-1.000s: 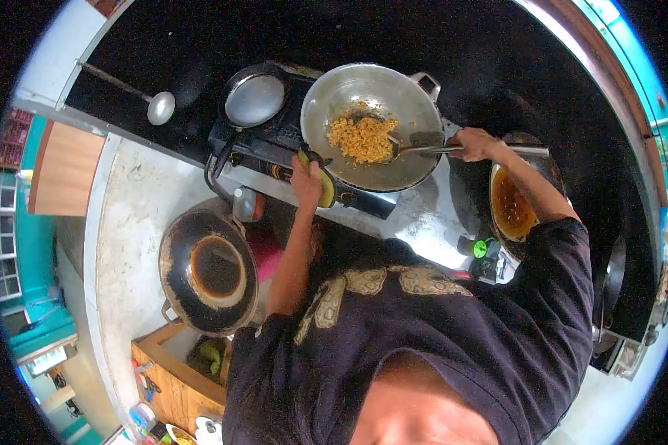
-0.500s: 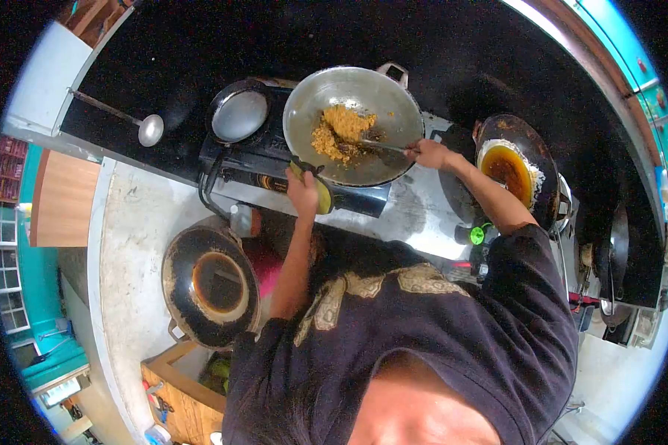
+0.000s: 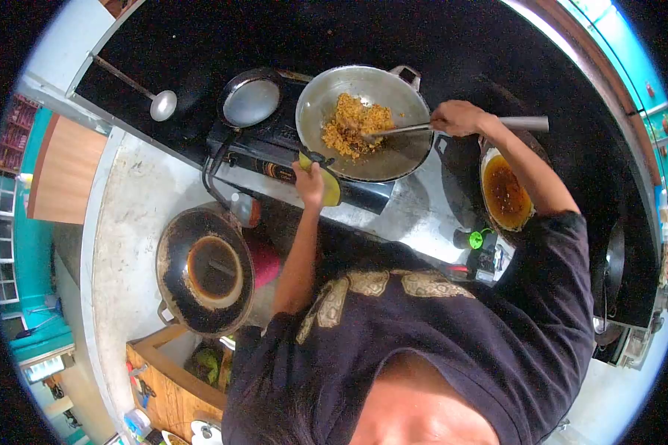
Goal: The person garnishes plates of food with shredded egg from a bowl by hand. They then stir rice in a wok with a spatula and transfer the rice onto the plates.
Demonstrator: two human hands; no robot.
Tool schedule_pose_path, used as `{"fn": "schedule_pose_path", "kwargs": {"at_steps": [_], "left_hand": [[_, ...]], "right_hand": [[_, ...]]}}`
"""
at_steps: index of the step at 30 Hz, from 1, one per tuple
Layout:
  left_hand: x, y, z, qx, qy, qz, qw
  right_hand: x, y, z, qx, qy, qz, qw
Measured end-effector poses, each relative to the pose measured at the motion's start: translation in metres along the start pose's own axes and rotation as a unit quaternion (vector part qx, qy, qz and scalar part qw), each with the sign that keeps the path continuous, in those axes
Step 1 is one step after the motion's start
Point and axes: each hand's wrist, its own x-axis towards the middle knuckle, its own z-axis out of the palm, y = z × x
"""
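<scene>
A large metal wok (image 3: 412,152) sits on the stove, with crumbly yellow-orange food (image 3: 360,122) heaped at its middle and left. My right hand (image 3: 456,119) is closed around the handle of a metal spatula (image 3: 527,124) just past the wok's right rim. The spatula's far end reaches into the food, which partly hides it. At the near-left rim, my left hand (image 3: 309,184) grips a yellow-green cloth (image 3: 330,191) pressed against the wok. The wok handle under the cloth, if any, is hidden.
Left of the wok is a small frying pan (image 3: 252,102); farther left lies a ladle (image 3: 163,105). A pan with brown liquid (image 3: 506,193) stands right, partly behind my forearm. A dark wok (image 3: 172,297) with brown liquid is lower left. A bright green cap (image 3: 476,239) shows near my right sleeve.
My right hand has moved right and up relative to the wok, drawing the spatula back. The food lies more spread out. My left hand stays on the cloth; the whole view has shifted slightly.
</scene>
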Motion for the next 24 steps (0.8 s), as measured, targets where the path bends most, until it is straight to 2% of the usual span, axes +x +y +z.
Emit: {"fn": "schedule_pose_path", "kwargs": {"at_steps": [1, 2, 5, 6, 8, 9, 10, 11, 13, 14, 17, 20, 22, 24], "left_hand": [[-0.001, -0.01, 0.003, -0.036, -0.012, -0.011, 0.999], [0.0, -0.022, 0.008, -0.071, -0.023, -0.023, 0.997], [0.0, -0.037, 0.014, -0.151, -0.039, -0.022, 0.988], [-0.002, -0.039, 0.017, -0.173, -0.041, -0.017, 0.984], [-0.01, -0.04, 0.028, -0.075, 0.044, 0.03, 0.996], [-0.014, -0.04, 0.03, -0.025, 0.084, 0.054, 0.995], [-0.025, 0.009, 0.003, -0.089, -0.035, -0.03, 0.995], [-0.026, 0.012, 0.002, -0.091, -0.053, -0.043, 0.994], [-0.03, 0.013, 0.001, -0.092, -0.091, -0.069, 0.989], [-0.03, 0.015, 0.003, -0.079, -0.073, -0.063, 0.992], [-0.032, 0.005, 0.012, -0.056, -0.028, -0.062, 0.996], [-0.031, -0.005, 0.016, -0.064, -0.047, -0.069, 0.994], [-0.031, 0.005, 0.009, -0.085, -0.083, -0.064, 0.991], [-0.038, 0.022, 0.004, -0.081, -0.062, -0.038, 0.994]], "right_hand": [[0.001, -0.009, -0.008, -0.105, 0.029, -0.082, 0.991], [-0.003, -0.042, -0.025, -0.117, -0.035, -0.035, 0.992], [0.011, -0.08, -0.021, -0.205, -0.118, -0.022, 0.971], [0.014, -0.084, -0.011, -0.211, -0.064, -0.05, 0.974], [0.027, -0.086, 0.025, -0.218, 0.042, -0.106, 0.969], [0.037, -0.089, 0.036, -0.228, 0.06, -0.066, 0.97], [0.049, -0.094, 0.045, -0.236, 0.078, -0.025, 0.968], [0.055, -0.096, 0.049, -0.244, 0.098, 0.017, 0.965], [0.057, -0.095, 0.049, -0.214, 0.077, 0.043, 0.973], [0.061, -0.095, 0.044, -0.205, 0.071, 0.055, 0.975], [0.04, -0.104, 0.014, -0.188, 0.035, 0.026, 0.981], [0.027, -0.118, 0.037, -0.262, 0.174, -0.086, 0.945], [0.05, -0.122, 0.058, -0.283, 0.114, 0.008, 0.952], [0.08, -0.11, 0.074, -0.265, 0.094, 0.1, 0.954]]}}
